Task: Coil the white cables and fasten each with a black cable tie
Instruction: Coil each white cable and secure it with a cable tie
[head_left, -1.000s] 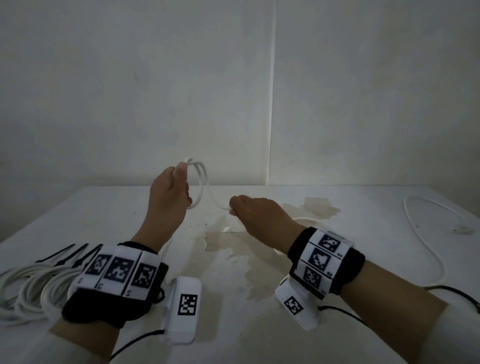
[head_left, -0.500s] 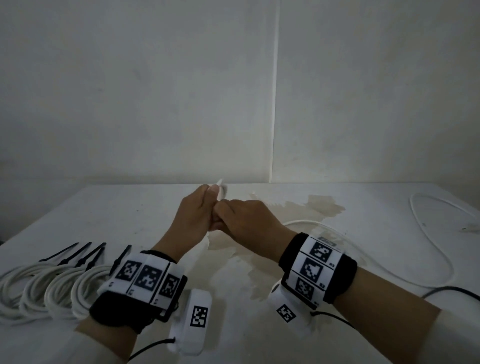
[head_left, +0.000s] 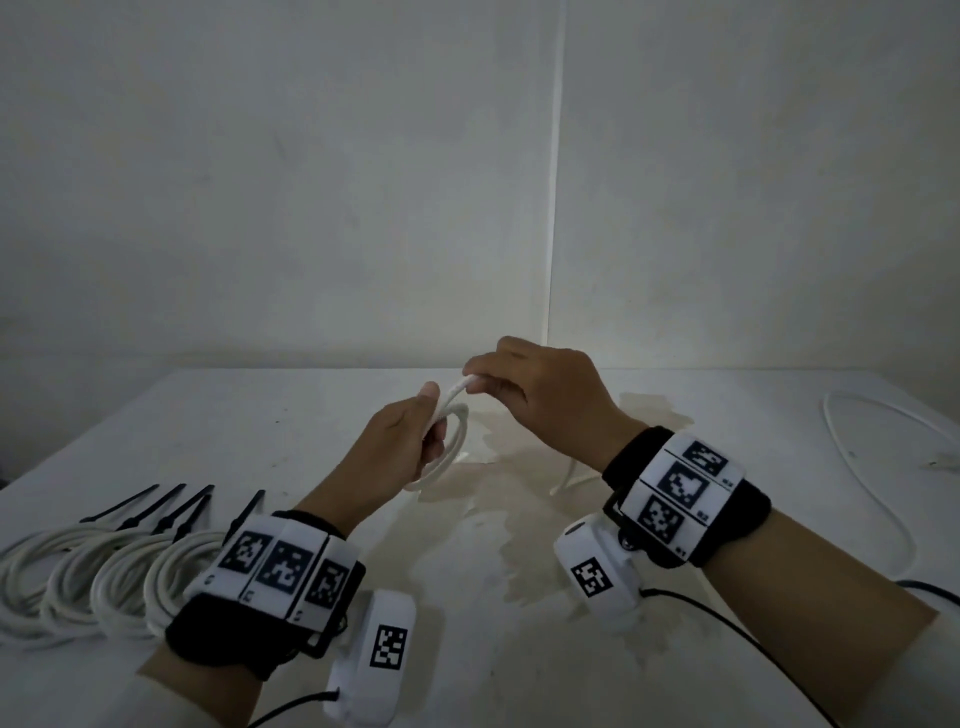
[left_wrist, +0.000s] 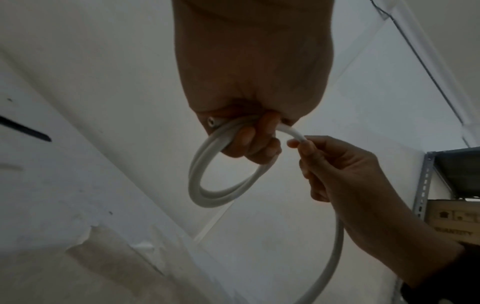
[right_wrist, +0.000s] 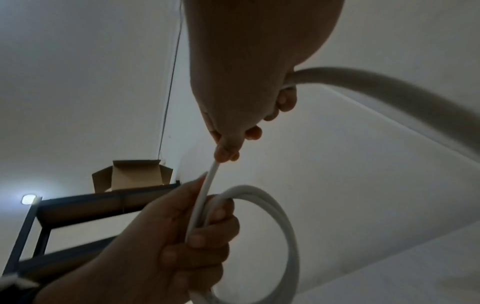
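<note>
My left hand (head_left: 415, 441) grips a small coil of white cable (head_left: 451, 447) above the middle of the table; the loops (left_wrist: 205, 185) hang below its curled fingers, and the cable's end plug (left_wrist: 211, 122) pokes out by the palm. My right hand (head_left: 498, 382) is just above and right of it, pinching the cable (right_wrist: 207, 185) where it leaves the coil. The rest of that cable (left_wrist: 335, 246) trails down behind my right wrist to the table. Several coiled white cables (head_left: 104, 577) with black ties (head_left: 171, 506) lie at the front left.
The white table (head_left: 260, 431) has a stained patch (head_left: 493, 519) in the middle. A loose white cable (head_left: 857, 452) curves along the right side. A wall stands right behind the table. A metal shelf (right_wrist: 78, 207) with a cardboard box (right_wrist: 132, 174) shows in the right wrist view.
The hands were apart, met at the middle, and now my right hand has risen above the left, laying another loop onto the coil in my left hand.
</note>
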